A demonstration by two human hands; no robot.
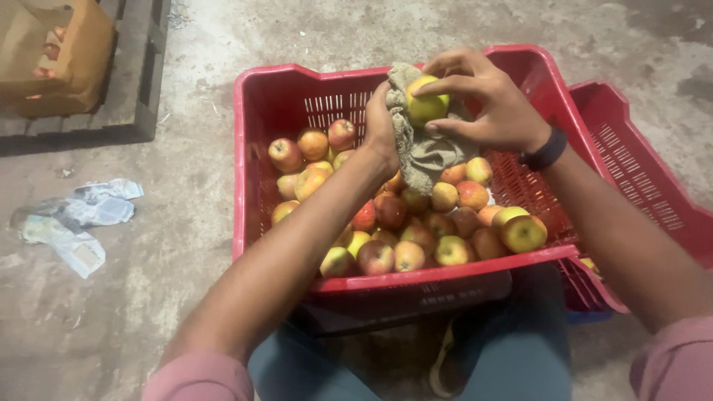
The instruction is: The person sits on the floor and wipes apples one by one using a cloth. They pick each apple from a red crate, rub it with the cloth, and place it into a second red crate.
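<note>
A red plastic crate (260, 148) rests on my lap, holding several red and yellow apples (416, 230). Above its far side, my left hand (380, 126) grips a grey-green cloth (423, 152) that hangs down over the fruit. My right hand (486, 96) holds a yellow-green apple (425, 108) against the cloth, fingers curled over its top. A dark band circles my right wrist.
A second red crate (639, 178) sits to the right, partly under the first. A brown cardboard box (52, 52) stands on a dark wooden pallet (137, 82) at the top left. Crumpled paper (70, 223) lies on the concrete floor at left.
</note>
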